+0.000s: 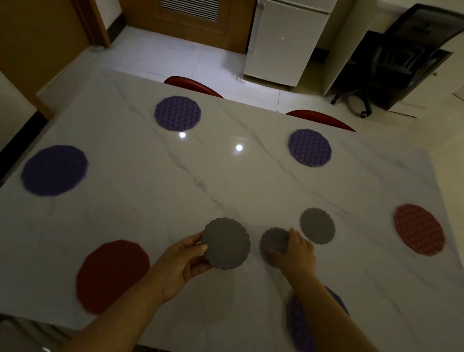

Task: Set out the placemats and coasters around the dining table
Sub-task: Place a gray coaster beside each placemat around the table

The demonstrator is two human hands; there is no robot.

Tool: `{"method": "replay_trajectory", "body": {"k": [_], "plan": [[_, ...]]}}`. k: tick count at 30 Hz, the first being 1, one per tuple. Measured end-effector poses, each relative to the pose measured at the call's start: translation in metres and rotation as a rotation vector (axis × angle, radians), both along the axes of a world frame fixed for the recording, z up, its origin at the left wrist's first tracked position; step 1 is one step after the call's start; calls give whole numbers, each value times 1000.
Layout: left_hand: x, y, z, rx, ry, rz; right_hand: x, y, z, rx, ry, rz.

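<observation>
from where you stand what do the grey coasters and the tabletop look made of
Grey coasters: matte and thin with scalloped edges, likely silicone or felt; too dim to tell which. Tabletop: glossy white with grey veins and sharp light reflections, so polished marble or a marble-look slab.

The room is dimly lit. Two small overhead lights are mirrored as glare spots on the glossy white marble table (225, 175). Near edges are smeared by blur, and straight lines are bowed outward.

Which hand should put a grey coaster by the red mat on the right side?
Probably the right hand: its fingers already rest on a grey coaster on the table, nearer the red placemat. The left hand holds another coaster farther away.
</observation>
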State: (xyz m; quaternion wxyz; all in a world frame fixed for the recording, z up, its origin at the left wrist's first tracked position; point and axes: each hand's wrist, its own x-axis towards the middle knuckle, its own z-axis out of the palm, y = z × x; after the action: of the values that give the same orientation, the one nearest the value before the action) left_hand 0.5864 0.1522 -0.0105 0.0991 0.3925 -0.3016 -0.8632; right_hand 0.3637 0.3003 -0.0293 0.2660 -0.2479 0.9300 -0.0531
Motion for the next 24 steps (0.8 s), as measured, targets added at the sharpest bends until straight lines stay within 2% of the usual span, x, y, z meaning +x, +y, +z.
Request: {"method": "replay_trajectory", "body": {"k": [8, 10, 13, 17, 19, 22, 24], "plan": [[0, 3, -4, 7, -3, 3, -2, -3, -9, 2, 77, 14], [-1, 3, -4, 10, -2, 4, -5, -1, -5, -74, 71, -10], [-3, 0, -2, 15, 1, 1, -10, 5, 8, -302, -92, -160], [-5, -4, 0, 24, -9, 4, -11, 11, 35, -715, -320, -509], [-6, -5, 2, 28, -6, 2, -4, 7, 53, -914, -527, -637], [-8, -5, 6, 25, 12, -25, 15, -6, 67, -919, -698, -521], [-8, -4, 8, 32, 37, -55, 30, -17, 68, -853, -706, -432]]}}
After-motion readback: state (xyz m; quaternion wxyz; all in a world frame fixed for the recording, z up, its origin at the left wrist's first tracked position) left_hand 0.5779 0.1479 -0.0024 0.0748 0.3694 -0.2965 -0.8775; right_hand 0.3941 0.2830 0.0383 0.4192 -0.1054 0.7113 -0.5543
